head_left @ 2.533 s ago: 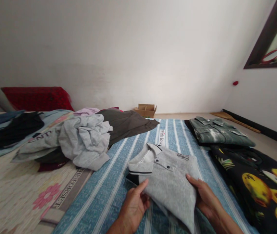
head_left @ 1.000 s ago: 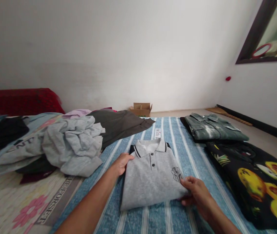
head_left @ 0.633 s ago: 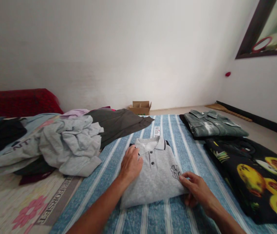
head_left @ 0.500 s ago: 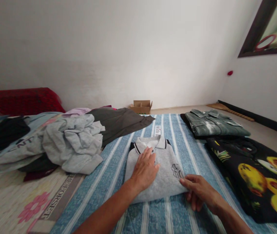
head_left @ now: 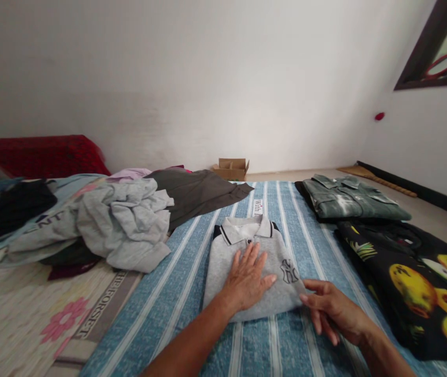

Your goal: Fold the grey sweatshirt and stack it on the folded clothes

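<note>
A folded grey polo shirt (head_left: pixel 223 262) with a dark-trimmed collar and a chest emblem lies on the blue striped bedsheet (head_left: pixel 184 283). My left hand (head_left: pixel 247 280) rests flat on the middle of the shirt, fingers spread and open. My right hand (head_left: pixel 331 309) sits at the shirt's lower right corner, its fingers loosely curled with the tips touching the fabric edge; nothing is gripped in it.
A heap of unfolded clothes (head_left: pixel 124 220) lies at the left with a dark brown garment (head_left: pixel 199 191) behind. A folded green shirt (head_left: pixel 349 201) and a black fruit-print garment (head_left: pixel 407 267) lie at the right. A cardboard box (head_left: pixel 231 167) stands by the wall, a red pillow (head_left: pixel 46 154) far left.
The shirt was turned face up and laid flat. My left hand slid from the collar's left side down onto the shirt's middle. My right hand stayed at the lower right corner.
</note>
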